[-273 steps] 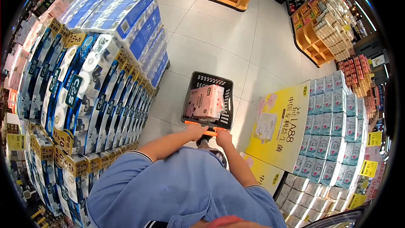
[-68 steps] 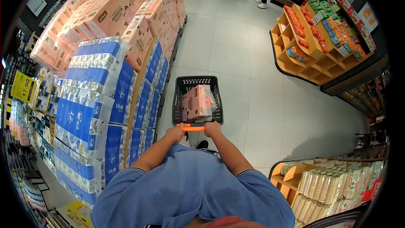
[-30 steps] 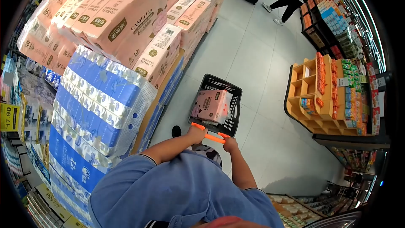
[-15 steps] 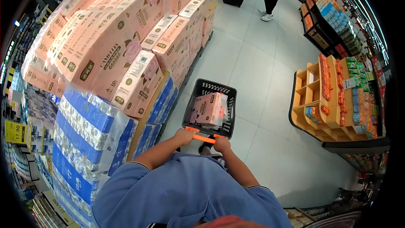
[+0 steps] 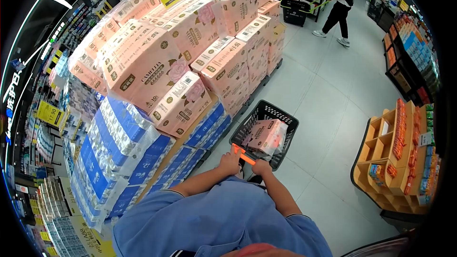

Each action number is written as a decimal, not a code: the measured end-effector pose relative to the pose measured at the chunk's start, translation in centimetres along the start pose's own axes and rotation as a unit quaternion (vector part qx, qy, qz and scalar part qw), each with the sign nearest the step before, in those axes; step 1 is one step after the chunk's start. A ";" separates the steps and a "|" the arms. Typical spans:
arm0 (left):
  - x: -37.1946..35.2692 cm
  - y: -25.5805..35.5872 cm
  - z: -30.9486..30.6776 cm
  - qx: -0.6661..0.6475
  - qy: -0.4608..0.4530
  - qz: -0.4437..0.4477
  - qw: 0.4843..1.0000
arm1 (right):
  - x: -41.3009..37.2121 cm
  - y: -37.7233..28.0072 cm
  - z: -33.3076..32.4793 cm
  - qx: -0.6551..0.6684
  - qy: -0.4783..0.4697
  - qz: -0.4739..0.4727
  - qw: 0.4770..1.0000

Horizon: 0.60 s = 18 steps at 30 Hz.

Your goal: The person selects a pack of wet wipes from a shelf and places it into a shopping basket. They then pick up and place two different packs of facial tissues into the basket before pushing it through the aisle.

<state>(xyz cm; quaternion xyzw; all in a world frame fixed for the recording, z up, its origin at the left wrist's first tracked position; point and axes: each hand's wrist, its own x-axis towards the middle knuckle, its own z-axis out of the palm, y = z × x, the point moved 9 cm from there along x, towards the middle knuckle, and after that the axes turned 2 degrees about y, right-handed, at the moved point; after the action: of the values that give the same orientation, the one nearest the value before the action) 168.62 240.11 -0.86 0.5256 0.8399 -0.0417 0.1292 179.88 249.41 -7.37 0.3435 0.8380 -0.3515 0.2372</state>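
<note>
A black rolling shopping basket (image 5: 287, 143) with perforated sides stands on the floor just ahead of me. Its orange handle (image 5: 248, 158) points back toward my body. My left hand (image 5: 230, 163) is closed at the handle's left end, the fingers partly hidden. The other end is in the grip of my right hand (image 5: 261, 167). Inside the basket lies a pink pack of tissues (image 5: 265, 134) with a flower print and clear wrap at one side.
Stacked pink tissue packs (image 5: 143, 66) rise on my left above blue-and-white packs (image 5: 121, 133). A wooden shelf stand (image 5: 376, 162) is at right. Pale floor tiles (image 5: 319, 128) run ahead. Farther up, a person (image 5: 339, 12) pulls another black basket (image 5: 294, 13).
My view has turned left, so the stacks and basket appear farther right. My left hand has shifted at the handle's end. The other person has walked on, pulling their basket.
</note>
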 end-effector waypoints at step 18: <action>15.6 3.2 -2.6 -0.040 -0.240 0.116 0.963 | 8.1 6.6 -9.5 -0.069 -0.037 0.049 0.996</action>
<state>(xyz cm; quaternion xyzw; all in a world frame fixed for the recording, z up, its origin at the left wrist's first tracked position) 164.54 255.63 -2.18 0.5880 0.7186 -0.1177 0.3523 178.02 263.26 -9.23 0.3536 0.8332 -0.2930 0.3080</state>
